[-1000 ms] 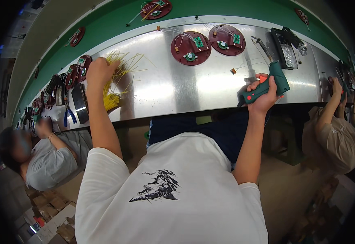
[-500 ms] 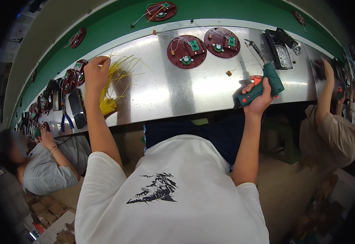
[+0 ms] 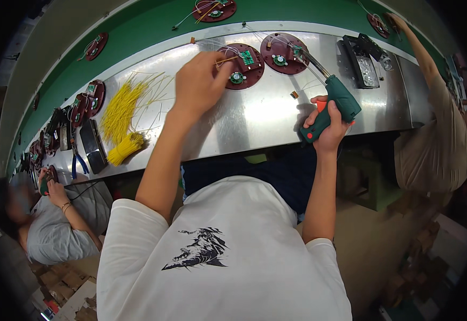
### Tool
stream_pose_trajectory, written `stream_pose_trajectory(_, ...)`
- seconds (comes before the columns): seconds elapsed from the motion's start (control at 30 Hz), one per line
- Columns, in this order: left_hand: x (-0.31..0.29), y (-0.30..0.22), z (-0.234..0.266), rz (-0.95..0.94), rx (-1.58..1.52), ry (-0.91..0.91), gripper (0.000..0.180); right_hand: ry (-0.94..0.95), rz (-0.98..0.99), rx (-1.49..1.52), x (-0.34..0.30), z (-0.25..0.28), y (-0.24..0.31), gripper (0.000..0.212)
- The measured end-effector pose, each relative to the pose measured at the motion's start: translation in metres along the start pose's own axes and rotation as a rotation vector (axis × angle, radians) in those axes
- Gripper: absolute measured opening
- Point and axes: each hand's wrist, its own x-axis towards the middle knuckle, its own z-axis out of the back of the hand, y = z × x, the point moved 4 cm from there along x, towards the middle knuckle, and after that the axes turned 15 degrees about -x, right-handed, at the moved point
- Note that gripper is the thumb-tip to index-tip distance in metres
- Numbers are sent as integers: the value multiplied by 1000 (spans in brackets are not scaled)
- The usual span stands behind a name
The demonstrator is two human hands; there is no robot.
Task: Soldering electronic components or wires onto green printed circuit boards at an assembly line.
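Note:
My right hand (image 3: 331,124) is wrapped around a green soldering gun (image 3: 343,99) with a red trigger. Its metal tip reaches the green circuit board (image 3: 298,52) on the right-hand dark red disc (image 3: 266,49). Over the edge of the left-hand dark red disc (image 3: 256,78), my left hand (image 3: 200,83) is closed in a pinch on a thin yellow wire (image 3: 227,60). White wires (image 3: 212,42) run out from that disc to a small connector. Both discs also carry a round green part with a pale centre.
Loose yellow wires (image 3: 120,109) and a tied yellow bundle (image 3: 126,149) lie left of my arm. Beyond are a black case (image 3: 92,145) and blue-handled pliers (image 3: 77,160). A black tray (image 3: 366,72) stands at right. Co-workers sit on both sides; one arm (image 3: 416,45) reaches toward the green strip.
My left hand has moved right from the yellow wires to the left-hand disc, carrying a wire. The soldering gun has shifted slightly left and its tip now reaches the right-hand disc's board.

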Motion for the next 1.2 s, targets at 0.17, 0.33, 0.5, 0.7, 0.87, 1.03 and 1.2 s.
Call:
stream_pose_trajectory(0.17,17,10,-38,71,419,233,44,-11,-18,75,3,7,-6,33)
stream_pose_trajectory(0.33,-1,7,-28,61,322,294,48,-28,-39,117,2,9,-8,33)
stream_pose_trajectory(0.5,-16,4,-12,-82,100,68,32,-11,-51,99,4,11,-10,34)
stream_pose_trajectory(0.7,-24,10,-16,-201,26,-69,8,150,48,-118,-15,-9,6,28)
stream_pose_trajectory(0.87,-24,19,-24,-256,15,-114,7,335,81,-259,-29,-31,17,27)
stream_pose_trajectory(1.03,-23,24,-25,-226,21,-109,6,357,55,-311,-31,-37,19,29)
stream_pose_trajectory(1.2,-23,26,-26,-236,19,-101,6,367,50,-324,-28,-40,19,30)
